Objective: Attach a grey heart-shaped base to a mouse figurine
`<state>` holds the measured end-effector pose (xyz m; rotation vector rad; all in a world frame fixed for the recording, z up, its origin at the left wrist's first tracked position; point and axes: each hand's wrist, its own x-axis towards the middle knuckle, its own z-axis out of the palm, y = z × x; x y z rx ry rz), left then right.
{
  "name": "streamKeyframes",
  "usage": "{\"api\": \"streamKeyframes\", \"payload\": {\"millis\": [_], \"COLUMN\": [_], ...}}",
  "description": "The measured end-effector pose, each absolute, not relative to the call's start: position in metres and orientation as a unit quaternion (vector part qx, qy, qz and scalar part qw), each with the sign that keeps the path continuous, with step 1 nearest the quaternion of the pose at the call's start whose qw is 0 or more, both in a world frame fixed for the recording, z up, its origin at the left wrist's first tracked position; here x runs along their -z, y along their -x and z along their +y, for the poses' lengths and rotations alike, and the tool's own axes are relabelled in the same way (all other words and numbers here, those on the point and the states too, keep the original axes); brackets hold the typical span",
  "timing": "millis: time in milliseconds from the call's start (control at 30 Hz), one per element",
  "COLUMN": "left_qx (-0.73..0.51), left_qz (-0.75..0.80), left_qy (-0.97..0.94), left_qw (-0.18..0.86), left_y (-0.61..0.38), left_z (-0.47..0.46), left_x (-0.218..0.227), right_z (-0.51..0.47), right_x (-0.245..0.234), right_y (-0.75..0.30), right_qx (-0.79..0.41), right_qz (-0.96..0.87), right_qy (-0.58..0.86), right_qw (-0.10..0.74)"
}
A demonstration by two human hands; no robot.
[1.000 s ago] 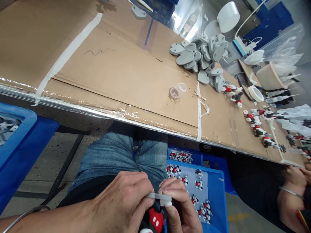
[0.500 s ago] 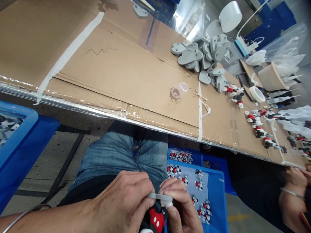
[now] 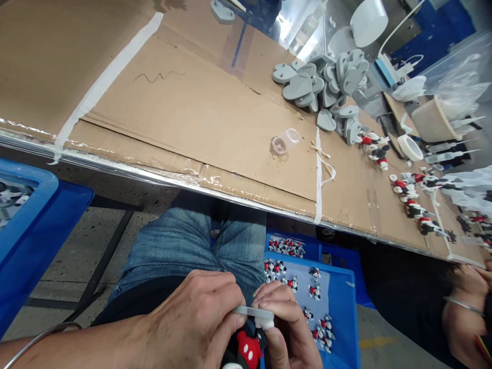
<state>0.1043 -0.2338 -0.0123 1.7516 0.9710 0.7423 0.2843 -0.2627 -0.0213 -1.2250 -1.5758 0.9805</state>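
Note:
My left hand (image 3: 205,307) is closed, pinching one end of a flat grey base (image 3: 253,311) between thumb and fingers. At the other end my right hand (image 3: 286,318) is closed too, with its thumb against a white foot and its fingers on the base. Below the base hangs a cartoon mouse figurine (image 3: 249,349) in red shorts with white buttons, upside down, its foot against the base's underside. Its head and most of its body are hidden by my hands and the frame's lower edge. Both hands are over my lap.
A cardboard-covered table (image 3: 200,113) stretches ahead, holding a heap of grey bases (image 3: 300,86), a small clear cup (image 3: 286,141), cotton swabs (image 3: 323,152) and several figurines (image 3: 413,205). Blue bins (image 3: 346,307) flank my legs. Another person's hand (image 3: 469,279) shows at far right.
My hands keep nearly the same grip on the base and figurine. The view has shifted very slightly, so the table's contents appear a little displaced.

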Motion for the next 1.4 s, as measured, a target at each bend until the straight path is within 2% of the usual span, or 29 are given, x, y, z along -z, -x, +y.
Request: {"api": "streamKeyframes", "payload": {"millis": [867,1033,1400], "left_qx": [-0.295,-0.309,-0.308], "left_qz": [0.397,0.407,0.403], "left_qy": [-0.715,-0.710,-0.707], "left_qw": [0.493,0.484,0.493], "left_y": [-0.1047,-0.1064,-0.1047], "left_z": [-0.2373,-0.2349,-0.2327], "left_x": [0.0175,0.0165,0.0147], "right_z": [-0.2641,-0.2621,-0.2662], "right_x": [0.0281,0.0309,0.0277], "right_y": [-0.2835,-0.2779,-0.2831], "right_qx": [-0.358,-0.330,-0.390], "right_qz": [-0.656,-0.651,-0.645], "right_qy": [0.491,0.489,0.488], "right_qw": [0.448,0.478,0.441]}}
